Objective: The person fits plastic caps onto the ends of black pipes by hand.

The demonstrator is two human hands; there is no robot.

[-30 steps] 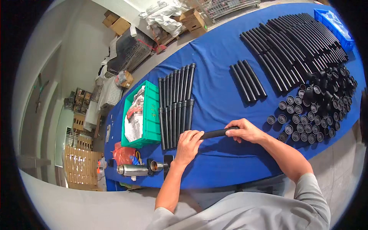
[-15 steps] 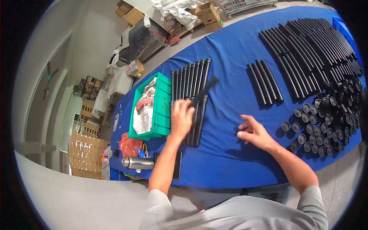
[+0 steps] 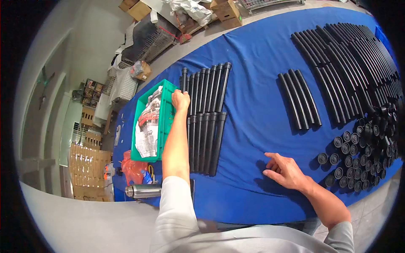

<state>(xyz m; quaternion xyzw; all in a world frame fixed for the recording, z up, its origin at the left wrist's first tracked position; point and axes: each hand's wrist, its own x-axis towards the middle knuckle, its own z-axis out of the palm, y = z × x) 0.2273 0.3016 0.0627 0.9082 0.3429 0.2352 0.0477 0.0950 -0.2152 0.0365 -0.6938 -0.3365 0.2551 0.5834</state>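
My left hand [image 3: 181, 100] is closed round the lower part of a capped black tube [image 3: 184, 76], beside the green crate. That tube stands at the left end of an upper row of capped black tubes [image 3: 208, 86]; a second row [image 3: 206, 141] lies below it. My right hand [image 3: 283, 169] hovers over the blue cloth with its fingers apart and slightly curled, holding nothing. Above it lie several plain black tubes [image 3: 299, 99]. Round black caps [image 3: 350, 160] are heaped to the right of it.
A green crate [image 3: 165, 126] holds crumpled paper [image 3: 147, 126]. Near the front left are a steel flask [image 3: 143, 191] and a red plastic bag [image 3: 134, 168]. Many plain black tubes [image 3: 354, 59] cover the far right of the blue cloth [image 3: 249, 109]. Cartons and wire cages stand behind.
My left hand has carried the black tube left, from above the rows to the crate's side. My right hand has stayed nearly in place, and the view has shifted a little.
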